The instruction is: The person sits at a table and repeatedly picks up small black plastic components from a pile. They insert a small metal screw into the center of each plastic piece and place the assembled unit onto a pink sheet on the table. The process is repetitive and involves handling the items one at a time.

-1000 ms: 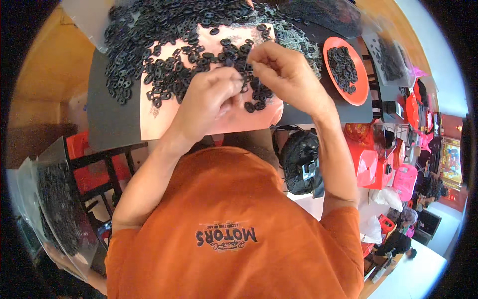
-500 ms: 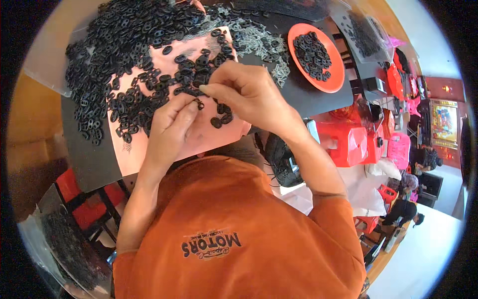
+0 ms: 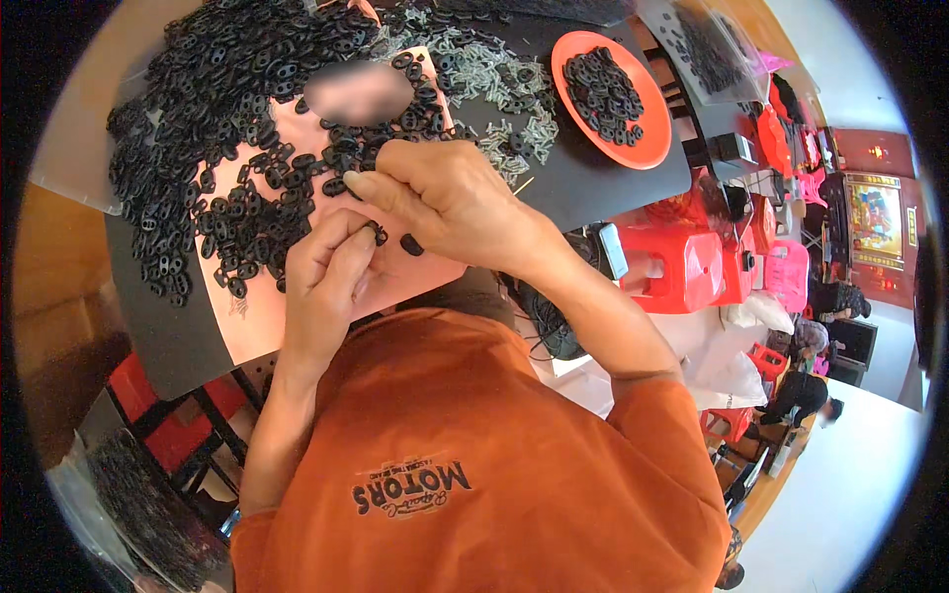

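My left hand (image 3: 331,265) is closed, thumb against forefinger, on a small black plastic piece (image 3: 377,233) whose end sticks out past the fingertips. Just above and to the right, my right hand (image 3: 450,203) is closed too, its thumb and bent forefinger pressed together; what lies between them, if anything, is hidden. Its thumb tip is beside a black oval piece (image 3: 334,186) at the edge of the loose pieces. Another black oval piece (image 3: 411,244) lies under the right wrist on the pink sheet (image 3: 267,331). Many small two-holed black pieces (image 3: 247,212) are spread on that sheet.
A large heap of black pieces (image 3: 227,79) covers the far left of the dark table (image 3: 183,346). Small pale grey slender pieces (image 3: 484,74) lie at the far middle. An orange plate (image 3: 647,148) of black pieces is at right. Red stools (image 3: 682,267) stand beyond.
The whole view has shifted slightly. My right hand has moved left, and its thumb is now farther from the left hand's pinch. The left hand keeps its hold on the small piece.
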The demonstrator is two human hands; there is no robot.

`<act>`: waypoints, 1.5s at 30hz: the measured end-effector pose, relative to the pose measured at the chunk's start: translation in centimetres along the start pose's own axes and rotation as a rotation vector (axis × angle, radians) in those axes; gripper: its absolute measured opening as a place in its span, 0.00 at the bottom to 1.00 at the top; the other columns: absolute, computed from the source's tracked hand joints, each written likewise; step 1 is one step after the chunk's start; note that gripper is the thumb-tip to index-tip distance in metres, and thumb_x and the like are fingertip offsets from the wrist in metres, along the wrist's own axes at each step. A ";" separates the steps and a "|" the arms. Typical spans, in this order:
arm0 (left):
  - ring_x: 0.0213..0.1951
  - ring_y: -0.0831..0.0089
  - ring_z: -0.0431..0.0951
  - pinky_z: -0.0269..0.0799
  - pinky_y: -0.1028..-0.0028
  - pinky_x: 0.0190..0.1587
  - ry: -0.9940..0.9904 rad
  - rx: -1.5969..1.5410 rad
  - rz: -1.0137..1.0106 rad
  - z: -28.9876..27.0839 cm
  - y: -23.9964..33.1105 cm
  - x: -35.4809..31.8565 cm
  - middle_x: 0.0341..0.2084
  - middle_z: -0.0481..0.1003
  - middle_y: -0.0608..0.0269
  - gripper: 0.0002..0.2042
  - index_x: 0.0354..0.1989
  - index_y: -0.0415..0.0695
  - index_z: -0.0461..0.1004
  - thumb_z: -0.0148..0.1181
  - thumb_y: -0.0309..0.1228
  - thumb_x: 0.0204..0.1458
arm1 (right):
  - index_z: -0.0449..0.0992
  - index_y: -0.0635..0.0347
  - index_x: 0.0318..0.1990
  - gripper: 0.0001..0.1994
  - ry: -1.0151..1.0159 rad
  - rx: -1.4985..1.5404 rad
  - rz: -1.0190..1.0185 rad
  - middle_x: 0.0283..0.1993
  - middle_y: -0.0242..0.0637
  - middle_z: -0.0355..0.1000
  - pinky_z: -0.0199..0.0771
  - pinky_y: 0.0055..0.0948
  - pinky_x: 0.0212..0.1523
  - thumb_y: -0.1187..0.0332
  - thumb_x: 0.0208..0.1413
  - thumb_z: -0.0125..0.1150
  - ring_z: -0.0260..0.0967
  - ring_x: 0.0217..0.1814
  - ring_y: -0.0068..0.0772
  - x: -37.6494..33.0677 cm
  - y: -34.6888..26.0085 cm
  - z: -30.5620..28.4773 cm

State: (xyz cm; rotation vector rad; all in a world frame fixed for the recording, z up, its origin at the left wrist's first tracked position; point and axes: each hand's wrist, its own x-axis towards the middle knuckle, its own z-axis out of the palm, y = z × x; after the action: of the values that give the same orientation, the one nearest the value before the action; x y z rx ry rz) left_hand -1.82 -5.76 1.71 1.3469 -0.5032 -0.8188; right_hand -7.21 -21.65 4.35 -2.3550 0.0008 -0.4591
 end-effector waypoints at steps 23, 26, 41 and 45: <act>0.21 0.86 0.60 0.56 0.82 0.23 -0.077 0.030 0.137 -1.1 -0.5 -0.2 0.19 0.63 0.72 0.09 0.37 0.35 0.72 0.46 0.25 0.53 | 0.70 0.66 0.31 0.10 -0.231 0.295 0.306 0.21 0.34 0.66 0.63 0.24 0.22 0.66 0.57 0.54 0.61 0.22 0.20 -0.6 -1.0 -1.1; 0.22 0.85 0.60 0.56 0.81 0.24 -0.069 0.026 0.166 -1.1 -0.8 -0.1 0.19 0.63 0.71 0.09 0.38 0.36 0.72 0.47 0.25 0.54 | 0.70 0.65 0.30 0.10 -0.269 0.286 0.408 0.20 0.33 0.66 0.62 0.24 0.21 0.66 0.57 0.54 0.59 0.21 0.19 -0.5 -1.6 -1.3; 0.24 0.82 0.60 0.57 0.79 0.26 -0.030 -0.021 0.195 -1.0 -1.3 -0.4 0.18 0.63 0.71 0.06 0.29 0.35 0.69 0.48 0.25 0.54 | 0.69 0.67 0.29 0.09 -0.129 0.259 0.264 0.19 0.40 0.65 0.63 0.28 0.21 0.68 0.56 0.55 0.61 0.19 0.26 -1.4 -1.6 0.6; 0.22 0.82 0.60 0.57 0.78 0.24 -0.027 -0.010 0.154 -1.1 -1.0 -0.7 0.17 0.62 0.71 0.07 0.28 0.35 0.69 0.47 0.25 0.54 | 0.69 0.67 0.28 0.08 -0.116 0.221 0.191 0.20 0.39 0.64 0.62 0.27 0.20 0.70 0.56 0.55 0.61 0.19 0.29 -1.9 -1.5 1.2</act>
State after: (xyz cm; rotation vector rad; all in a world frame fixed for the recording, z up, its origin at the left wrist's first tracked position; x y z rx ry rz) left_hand -1.69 -4.56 0.65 1.2722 -0.6155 -0.7127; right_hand -8.79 -19.44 3.90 -2.1358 0.1140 -0.2177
